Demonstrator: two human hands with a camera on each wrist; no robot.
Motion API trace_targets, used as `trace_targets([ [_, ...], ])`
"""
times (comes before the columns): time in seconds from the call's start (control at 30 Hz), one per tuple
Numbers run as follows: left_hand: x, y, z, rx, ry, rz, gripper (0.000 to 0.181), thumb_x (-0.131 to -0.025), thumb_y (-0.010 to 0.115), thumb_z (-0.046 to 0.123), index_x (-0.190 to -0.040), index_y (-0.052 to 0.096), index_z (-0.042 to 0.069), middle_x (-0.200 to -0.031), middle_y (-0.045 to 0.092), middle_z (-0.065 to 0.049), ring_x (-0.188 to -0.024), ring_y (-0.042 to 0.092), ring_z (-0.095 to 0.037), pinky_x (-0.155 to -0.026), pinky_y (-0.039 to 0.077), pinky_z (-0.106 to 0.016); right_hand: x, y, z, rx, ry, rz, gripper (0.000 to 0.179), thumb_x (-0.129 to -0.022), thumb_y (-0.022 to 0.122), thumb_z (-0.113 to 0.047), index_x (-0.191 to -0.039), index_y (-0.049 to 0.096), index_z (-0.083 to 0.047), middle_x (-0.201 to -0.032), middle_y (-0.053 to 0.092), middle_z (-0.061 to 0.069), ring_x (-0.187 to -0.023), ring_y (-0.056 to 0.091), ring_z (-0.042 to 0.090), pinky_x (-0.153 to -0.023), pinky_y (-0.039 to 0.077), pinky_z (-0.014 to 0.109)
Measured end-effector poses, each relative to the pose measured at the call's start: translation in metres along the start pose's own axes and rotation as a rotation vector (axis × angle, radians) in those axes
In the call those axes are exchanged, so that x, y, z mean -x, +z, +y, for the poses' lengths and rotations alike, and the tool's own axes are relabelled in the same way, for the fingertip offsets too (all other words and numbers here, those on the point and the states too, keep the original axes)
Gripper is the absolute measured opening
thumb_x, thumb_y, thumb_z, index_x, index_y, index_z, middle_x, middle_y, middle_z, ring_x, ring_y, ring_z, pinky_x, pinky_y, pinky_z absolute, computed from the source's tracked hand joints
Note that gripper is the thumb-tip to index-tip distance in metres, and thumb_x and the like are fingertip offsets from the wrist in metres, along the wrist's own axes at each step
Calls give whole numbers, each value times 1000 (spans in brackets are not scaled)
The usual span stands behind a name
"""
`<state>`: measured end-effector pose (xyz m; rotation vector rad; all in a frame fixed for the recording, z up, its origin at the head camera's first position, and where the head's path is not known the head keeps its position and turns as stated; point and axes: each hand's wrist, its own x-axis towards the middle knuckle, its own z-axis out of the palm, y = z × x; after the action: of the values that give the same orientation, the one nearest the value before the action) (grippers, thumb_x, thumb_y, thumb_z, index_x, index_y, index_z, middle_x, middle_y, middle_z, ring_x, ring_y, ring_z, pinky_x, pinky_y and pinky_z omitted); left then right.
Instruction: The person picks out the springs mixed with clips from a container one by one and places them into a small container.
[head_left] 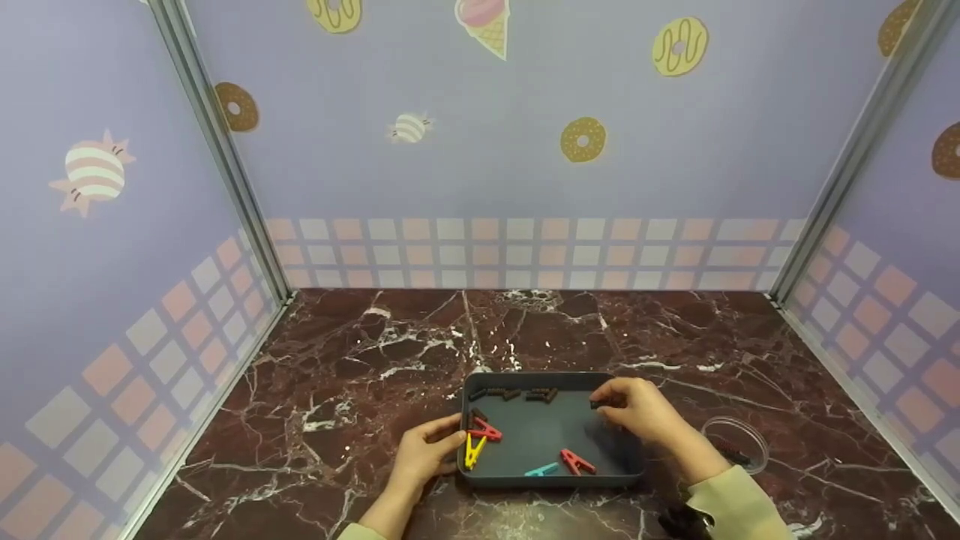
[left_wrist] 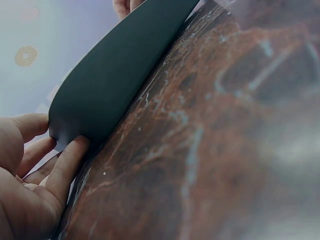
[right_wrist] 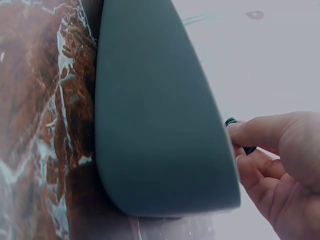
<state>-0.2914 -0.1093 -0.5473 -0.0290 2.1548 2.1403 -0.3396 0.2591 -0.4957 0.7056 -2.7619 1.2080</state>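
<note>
A dark grey rectangular tray (head_left: 551,481) lies on the table in front of me. At its left side my left hand (head_left: 421,456) holds the wall, thumb and fingers about the corner in the left wrist view. Over the tray's right part, my right hand (head_left: 637,409) pinches a small dark ridged piece (right_wrist: 230,121) between thumb and fingers, mostly hidden by them. Several similar dark pieces (head_left: 511,394) lie along the tray's far side. A red clothespin (head_left: 487,430) and a yellow clothespin (head_left: 474,451) are at the left; another red clothespin (head_left: 577,462) and a blue clothespin (head_left: 543,470) lie near the front wall.
Right of the tray, beside my right forearm, stands a clear round container (head_left: 763,442) with dark pieces in it. A black object (head_left: 681,520) shows partly beneath the right sleeve. Patterned walls enclose the dark red marbled table (head_left: 360,420) at the back and sides.
</note>
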Motion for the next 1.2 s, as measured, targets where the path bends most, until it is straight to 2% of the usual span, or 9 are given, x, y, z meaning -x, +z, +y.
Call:
trace_targets([
  [0.13,0,-1,1,-5,6,-8,49,-97,71,14,-140,59,-6,-133,65,-30,-102,76,-26,-69,66,-37,4,-5,2,-25,6,2,15,-91,74,-1,-105,76,2,-84,76,12,-60,65,15,-51,51,23],
  [0.23,1,-1,2,-13,5,-6,50,-96,72,16,-140,60,-5,-132,66,-29,-101,76,-26,-68,66,-35,8,-9,4,-32,19,6,17,-91,75,-3,-106,76,3,-86,77,12,-66,69,21,-55,52,22],
  [0.43,1,-1,2,-7,6,-5,50,-96,73,15,-140,60,-5,-131,67,-29,-98,76,-23,-66,65,-34,17,-19,5,5,47,40,16,-91,76,-7,-106,78,-2,-95,78,11,-78,70,10,-64,57,22],
  [0.57,0,-1,2,-11,-1,-2,51,-95,73,16,-140,60,-5,-131,67,-29,-98,76,-24,-67,65,-34,25,-27,4,25,87,55,16,-92,76,-8,-107,78,-5,-96,77,8,-79,67,7,-67,57,22],
  [0.67,0,-1,1,-14,-2,0,52,-95,74,16,-140,60,-5,-131,67,-29,-100,76,-26,-68,66,-35,31,-34,5,38,83,70,17,-92,76,-9,-108,78,-6,-98,77,9,-80,67,6,-68,57,22],
  [0.77,0,0,1,-13,-1,-1,51,-96,73,16,-140,59,-6,-131,67,-30,-102,76,-27,-68,66,-35,39,-41,7,31,92,84,18,-92,76,-9,-110,78,-5,-101,77,13,-79,67,8,-66,57,23],
  [0.93,1,-1,2,-17,3,2,51,-95,74,17,-140,60,-5,-131,67,-29,-100,76,-25,-66,65,-34,50,-55,10,-2,163,97,21,-94,74,-9,-114,76,-3,-109,76,19,-78,70,16,-62,56,24],
  [1.2,4,-1,4,-6,-2,-8,51,-96,73,16,-140,60,-5,-131,67,-28,-98,77,-25,-70,66,-34,71,-78,20,40,223,126,24,-95,74,-16,-117,75,-5,-113,75,17,-80,68,7,-61,55,23],
])
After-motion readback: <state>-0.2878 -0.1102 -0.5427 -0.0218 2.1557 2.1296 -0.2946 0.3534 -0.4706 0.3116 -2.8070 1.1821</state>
